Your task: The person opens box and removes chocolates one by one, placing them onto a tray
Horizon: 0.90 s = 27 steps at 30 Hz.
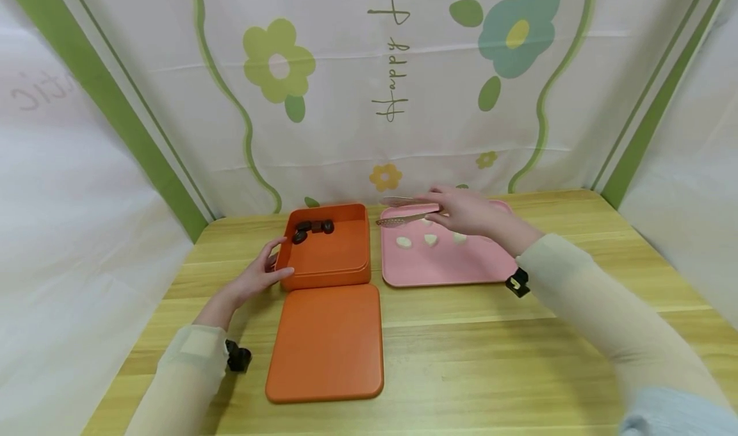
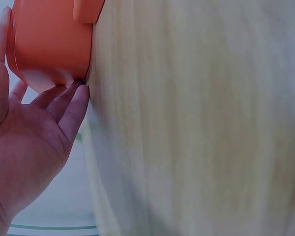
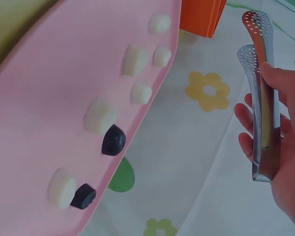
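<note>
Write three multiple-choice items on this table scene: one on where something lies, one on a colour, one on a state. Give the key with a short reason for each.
1. Where does the flat orange lid lie?
A. on the pink tray
B. on the table in front of the orange box
C. on top of the orange box

2. What colour is the tray bearing the white pieces?
A. pink
B. green
C. blue

3. What is the right hand doing?
A. resting flat on the table
B. gripping the lid
C. holding metal tongs

Key: 1 B, the lid lies flat on the table, nearer the person than the orange box. 2 A, the tray is plainly pink in the head and right wrist views. 3 C, the fingers curl round the metal tongs above the tray.
</note>
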Each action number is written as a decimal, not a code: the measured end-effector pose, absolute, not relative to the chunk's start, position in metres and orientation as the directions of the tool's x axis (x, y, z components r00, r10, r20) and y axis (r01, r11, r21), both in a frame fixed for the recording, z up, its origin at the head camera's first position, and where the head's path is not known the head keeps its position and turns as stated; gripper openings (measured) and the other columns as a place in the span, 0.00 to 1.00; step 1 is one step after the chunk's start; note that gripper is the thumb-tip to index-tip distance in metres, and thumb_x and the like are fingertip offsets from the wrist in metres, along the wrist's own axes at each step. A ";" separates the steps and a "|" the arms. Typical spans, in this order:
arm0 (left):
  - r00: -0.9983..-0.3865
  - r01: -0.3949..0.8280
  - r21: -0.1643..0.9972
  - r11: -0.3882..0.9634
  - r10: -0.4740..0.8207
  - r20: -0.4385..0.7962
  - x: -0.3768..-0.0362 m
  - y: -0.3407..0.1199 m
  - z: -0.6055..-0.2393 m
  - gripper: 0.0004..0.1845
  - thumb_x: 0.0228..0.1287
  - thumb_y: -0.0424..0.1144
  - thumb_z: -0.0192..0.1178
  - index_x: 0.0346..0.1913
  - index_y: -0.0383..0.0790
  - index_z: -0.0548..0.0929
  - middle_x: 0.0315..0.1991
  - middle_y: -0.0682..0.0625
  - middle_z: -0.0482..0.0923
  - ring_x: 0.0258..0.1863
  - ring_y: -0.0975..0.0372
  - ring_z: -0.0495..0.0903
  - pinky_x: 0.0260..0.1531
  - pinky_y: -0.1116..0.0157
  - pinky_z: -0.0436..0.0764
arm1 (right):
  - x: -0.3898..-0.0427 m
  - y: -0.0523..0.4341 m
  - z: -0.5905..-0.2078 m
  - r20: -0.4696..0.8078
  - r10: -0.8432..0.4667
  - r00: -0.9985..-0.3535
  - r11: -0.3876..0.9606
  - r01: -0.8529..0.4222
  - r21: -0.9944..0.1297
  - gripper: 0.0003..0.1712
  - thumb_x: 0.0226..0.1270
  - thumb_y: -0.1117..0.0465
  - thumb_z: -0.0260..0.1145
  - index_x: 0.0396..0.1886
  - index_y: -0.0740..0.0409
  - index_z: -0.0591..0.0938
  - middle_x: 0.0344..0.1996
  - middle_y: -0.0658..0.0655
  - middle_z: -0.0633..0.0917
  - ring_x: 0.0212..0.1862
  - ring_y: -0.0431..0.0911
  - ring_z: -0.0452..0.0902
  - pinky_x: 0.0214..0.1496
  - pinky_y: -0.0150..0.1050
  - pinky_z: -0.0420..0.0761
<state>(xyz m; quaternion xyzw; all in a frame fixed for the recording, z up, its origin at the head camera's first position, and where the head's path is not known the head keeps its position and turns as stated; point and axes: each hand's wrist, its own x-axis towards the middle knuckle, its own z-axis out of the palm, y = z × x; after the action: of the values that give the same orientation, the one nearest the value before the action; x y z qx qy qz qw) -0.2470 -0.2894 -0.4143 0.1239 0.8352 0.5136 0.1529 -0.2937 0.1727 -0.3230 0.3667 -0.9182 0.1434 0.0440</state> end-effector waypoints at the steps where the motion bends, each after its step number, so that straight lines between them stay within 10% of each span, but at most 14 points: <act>1: -0.922 0.052 0.896 0.440 0.366 -0.126 -0.247 -0.289 -0.414 0.43 0.71 0.44 0.58 0.77 0.46 0.41 0.73 0.29 0.48 0.73 0.41 0.47 0.65 0.42 0.54 | -0.297 0.169 -0.322 0.185 -0.663 -0.725 0.689 -0.688 -0.227 0.26 0.70 0.55 0.64 0.67 0.53 0.74 0.42 0.56 0.75 0.37 0.46 0.78 0.33 0.42 0.74; 20: -0.920 0.049 0.904 0.425 0.371 -0.125 -0.246 -0.289 -0.413 0.42 0.72 0.41 0.57 0.77 0.47 0.41 0.73 0.29 0.47 0.72 0.41 0.49 0.66 0.42 0.53 | -0.335 0.089 -0.317 0.131 -0.708 -0.693 0.634 -0.707 -0.314 0.24 0.68 0.61 0.64 0.64 0.56 0.77 0.55 0.62 0.76 0.38 0.49 0.78 0.43 0.44 0.78; 27: -0.920 0.051 0.904 0.425 0.371 -0.122 -0.246 -0.289 -0.413 0.42 0.72 0.41 0.57 0.77 0.46 0.40 0.73 0.29 0.48 0.72 0.41 0.50 0.66 0.42 0.54 | -0.341 0.064 -0.328 0.098 -0.710 -0.697 0.659 -0.707 -0.258 0.24 0.69 0.58 0.65 0.64 0.54 0.78 0.60 0.57 0.77 0.62 0.52 0.72 0.60 0.47 0.72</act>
<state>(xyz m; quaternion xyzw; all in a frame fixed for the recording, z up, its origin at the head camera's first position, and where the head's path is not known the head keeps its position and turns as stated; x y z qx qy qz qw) -0.2456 -0.2892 -0.4128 0.1274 0.8299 0.5211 0.1536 -0.3409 0.0640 -0.3279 0.3889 -0.9107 0.1390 -0.0056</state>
